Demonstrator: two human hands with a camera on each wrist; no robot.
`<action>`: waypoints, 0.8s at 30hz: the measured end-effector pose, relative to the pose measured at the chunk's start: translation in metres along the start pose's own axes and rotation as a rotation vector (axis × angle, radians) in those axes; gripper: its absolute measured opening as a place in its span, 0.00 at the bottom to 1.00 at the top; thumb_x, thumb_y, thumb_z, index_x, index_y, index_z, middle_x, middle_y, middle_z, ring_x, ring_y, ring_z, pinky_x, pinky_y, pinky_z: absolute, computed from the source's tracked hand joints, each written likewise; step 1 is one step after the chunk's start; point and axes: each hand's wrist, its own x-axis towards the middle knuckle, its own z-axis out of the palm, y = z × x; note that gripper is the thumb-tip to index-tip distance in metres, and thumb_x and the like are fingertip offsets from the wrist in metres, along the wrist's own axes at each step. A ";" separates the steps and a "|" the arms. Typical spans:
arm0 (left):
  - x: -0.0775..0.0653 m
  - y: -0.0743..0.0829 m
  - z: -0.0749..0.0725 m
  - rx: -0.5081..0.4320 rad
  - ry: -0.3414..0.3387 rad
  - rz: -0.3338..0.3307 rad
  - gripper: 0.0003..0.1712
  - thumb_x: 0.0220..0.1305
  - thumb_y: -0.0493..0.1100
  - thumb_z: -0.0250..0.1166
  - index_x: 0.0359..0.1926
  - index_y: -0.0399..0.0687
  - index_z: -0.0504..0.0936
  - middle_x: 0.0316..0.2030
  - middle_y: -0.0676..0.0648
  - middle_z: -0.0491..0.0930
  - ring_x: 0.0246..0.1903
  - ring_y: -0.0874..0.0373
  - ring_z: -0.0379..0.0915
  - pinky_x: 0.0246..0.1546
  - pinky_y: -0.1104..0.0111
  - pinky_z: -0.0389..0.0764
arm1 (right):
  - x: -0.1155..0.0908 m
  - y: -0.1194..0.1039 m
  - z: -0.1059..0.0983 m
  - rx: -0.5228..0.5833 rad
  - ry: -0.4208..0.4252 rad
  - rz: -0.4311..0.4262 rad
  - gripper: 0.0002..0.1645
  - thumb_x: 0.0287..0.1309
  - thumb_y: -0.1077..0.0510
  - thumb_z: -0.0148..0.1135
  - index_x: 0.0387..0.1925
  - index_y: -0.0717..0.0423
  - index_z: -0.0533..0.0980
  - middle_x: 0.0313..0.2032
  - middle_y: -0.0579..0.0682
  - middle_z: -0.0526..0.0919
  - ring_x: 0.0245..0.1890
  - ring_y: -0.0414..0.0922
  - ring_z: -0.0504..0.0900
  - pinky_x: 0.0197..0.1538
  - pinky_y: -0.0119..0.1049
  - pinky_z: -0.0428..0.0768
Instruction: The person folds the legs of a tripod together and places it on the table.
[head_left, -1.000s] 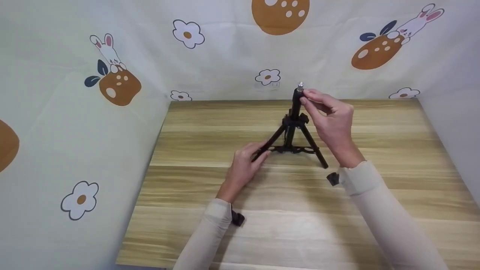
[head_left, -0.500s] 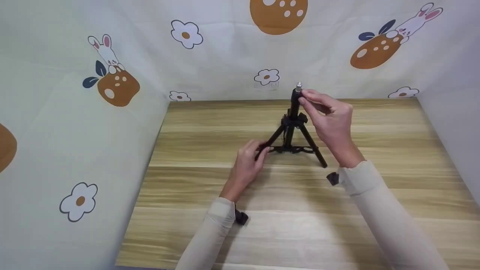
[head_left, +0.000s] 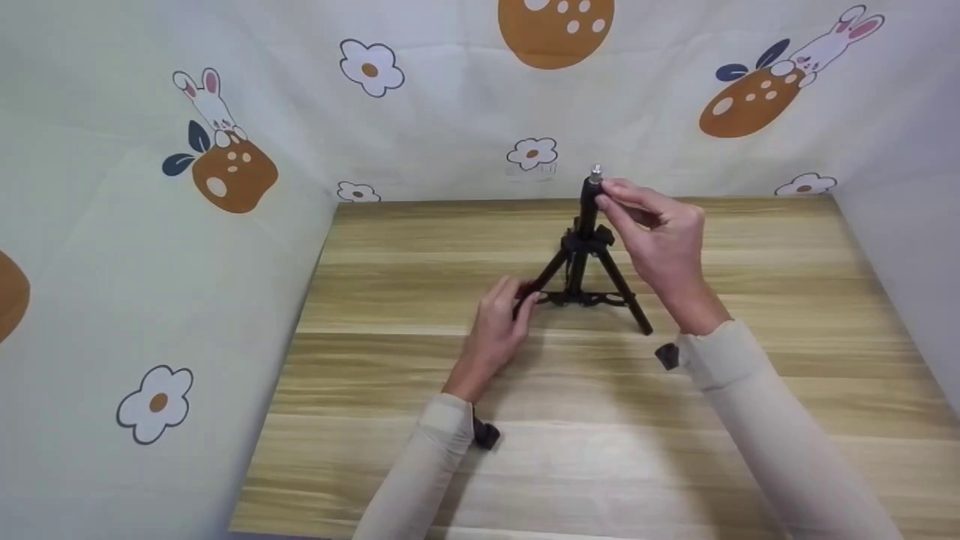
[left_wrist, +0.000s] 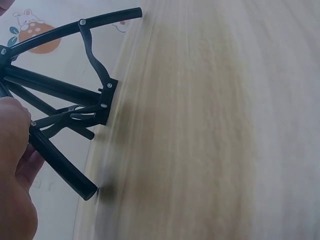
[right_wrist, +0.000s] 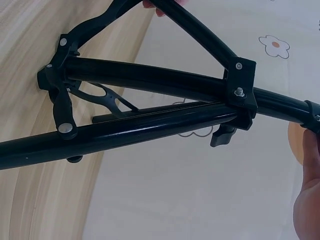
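Note:
A black tripod stand [head_left: 576, 270] is upright at the far middle of the wooden table, its legs spread and a silver stud [head_left: 596, 172] on top. My right hand [head_left: 664, 232] pinches the upper column just below that stud between thumb and fingers. Lower down, my left hand [head_left: 496, 319] grips the left leg between thumb and fingers. In the left wrist view, the end of a leg [left_wrist: 62, 167] sticks out past this hand. The right wrist view shows the braces, the centre tube [right_wrist: 150, 77] and a small black knob [right_wrist: 223, 135] on the collar.
The wood-grain table [head_left: 375, 360] ends at a back wall cloth [head_left: 450, 112] printed with rabbits, fruit and flowers. Similar cloth [head_left: 90, 300] covers the left side. A black wrist device [head_left: 486, 435] shows by the left cuff, another [head_left: 667, 356] by the right.
My left hand has shifted a little to the right and away from me along the leg. The right hand keeps its pinch, and the stand stays about where it was.

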 end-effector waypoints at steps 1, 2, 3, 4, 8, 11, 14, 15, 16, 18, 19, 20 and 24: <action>0.000 0.001 0.000 0.002 0.000 0.000 0.12 0.79 0.41 0.66 0.54 0.37 0.85 0.46 0.42 0.87 0.48 0.50 0.87 0.55 0.65 0.92 | 0.000 0.000 0.000 0.000 0.000 0.005 0.13 0.60 0.70 0.78 0.46 0.58 0.91 0.48 0.58 0.93 0.50 0.43 0.94 0.52 0.32 0.92; 0.001 0.001 0.000 0.005 0.000 0.000 0.12 0.79 0.41 0.66 0.53 0.37 0.85 0.46 0.42 0.87 0.48 0.50 0.87 0.55 0.66 0.92 | 0.000 0.000 0.000 0.000 0.001 0.009 0.13 0.60 0.70 0.78 0.46 0.59 0.91 0.48 0.58 0.93 0.50 0.42 0.94 0.52 0.32 0.92; 0.001 0.001 0.000 0.006 0.000 -0.003 0.12 0.79 0.41 0.66 0.53 0.37 0.85 0.46 0.42 0.87 0.48 0.50 0.87 0.56 0.67 0.91 | 0.000 -0.001 0.000 0.000 0.001 0.012 0.13 0.61 0.70 0.78 0.46 0.59 0.91 0.48 0.58 0.93 0.50 0.42 0.94 0.52 0.32 0.92; 0.001 0.001 0.000 0.008 0.000 -0.005 0.12 0.79 0.41 0.67 0.53 0.37 0.85 0.46 0.43 0.87 0.48 0.50 0.87 0.56 0.68 0.91 | 0.000 -0.001 0.000 -0.001 0.002 0.013 0.12 0.61 0.70 0.78 0.46 0.59 0.91 0.48 0.58 0.93 0.50 0.41 0.94 0.52 0.32 0.92; 0.003 0.001 0.001 -0.003 0.006 -0.010 0.11 0.78 0.41 0.68 0.53 0.37 0.85 0.46 0.43 0.87 0.48 0.51 0.87 0.55 0.68 0.91 | 0.000 0.000 0.000 0.002 0.003 0.011 0.12 0.61 0.70 0.77 0.46 0.61 0.91 0.48 0.59 0.93 0.50 0.38 0.93 0.52 0.32 0.92; 0.003 0.001 0.002 -0.035 0.014 -0.005 0.11 0.77 0.40 0.68 0.54 0.37 0.85 0.46 0.43 0.87 0.48 0.51 0.88 0.55 0.70 0.91 | 0.000 0.001 0.001 0.008 0.004 0.005 0.12 0.61 0.70 0.78 0.46 0.60 0.91 0.48 0.59 0.93 0.49 0.39 0.94 0.52 0.33 0.92; 0.004 0.000 0.003 -0.059 0.024 0.007 0.12 0.78 0.39 0.67 0.54 0.36 0.85 0.46 0.42 0.87 0.48 0.52 0.89 0.55 0.72 0.90 | 0.000 0.001 0.001 0.013 0.005 -0.002 0.13 0.60 0.70 0.78 0.46 0.57 0.92 0.47 0.58 0.94 0.48 0.42 0.94 0.51 0.33 0.93; 0.004 0.000 0.003 -0.059 0.028 0.011 0.12 0.78 0.40 0.68 0.54 0.36 0.85 0.46 0.42 0.87 0.48 0.52 0.89 0.54 0.72 0.91 | 0.000 0.001 0.001 0.011 0.002 -0.008 0.13 0.60 0.69 0.78 0.46 0.57 0.92 0.47 0.58 0.94 0.48 0.43 0.94 0.51 0.33 0.93; 0.005 0.000 0.003 -0.060 0.031 0.014 0.12 0.77 0.39 0.68 0.54 0.36 0.85 0.45 0.42 0.87 0.47 0.52 0.89 0.54 0.72 0.91 | 0.000 0.001 0.000 0.013 0.000 -0.010 0.13 0.61 0.69 0.78 0.46 0.57 0.91 0.47 0.58 0.94 0.48 0.43 0.95 0.51 0.34 0.93; 0.005 0.001 0.003 -0.063 0.039 0.019 0.11 0.77 0.39 0.68 0.53 0.36 0.85 0.45 0.42 0.87 0.47 0.52 0.89 0.53 0.72 0.91 | 0.000 0.001 0.000 0.012 -0.008 -0.019 0.12 0.62 0.68 0.78 0.47 0.58 0.91 0.48 0.58 0.93 0.49 0.44 0.94 0.51 0.35 0.93; 0.006 0.001 0.003 -0.065 0.041 0.020 0.11 0.77 0.39 0.68 0.53 0.36 0.85 0.45 0.42 0.87 0.46 0.52 0.89 0.53 0.72 0.91 | 0.000 0.001 0.000 0.010 -0.012 -0.023 0.12 0.62 0.67 0.78 0.47 0.58 0.91 0.48 0.57 0.94 0.49 0.44 0.94 0.51 0.35 0.93; 0.006 0.001 0.003 -0.067 0.040 0.020 0.11 0.77 0.39 0.68 0.53 0.36 0.85 0.44 0.42 0.87 0.46 0.52 0.89 0.52 0.72 0.91 | 0.000 0.001 0.000 0.007 -0.016 -0.026 0.12 0.63 0.66 0.78 0.47 0.57 0.91 0.48 0.56 0.94 0.50 0.44 0.94 0.51 0.36 0.93; 0.007 0.002 0.003 -0.069 0.039 0.017 0.11 0.77 0.40 0.68 0.52 0.37 0.85 0.44 0.43 0.87 0.46 0.52 0.89 0.52 0.72 0.91 | 0.000 0.002 -0.001 -0.006 -0.021 -0.030 0.11 0.64 0.63 0.77 0.48 0.55 0.91 0.48 0.52 0.94 0.50 0.44 0.94 0.52 0.37 0.93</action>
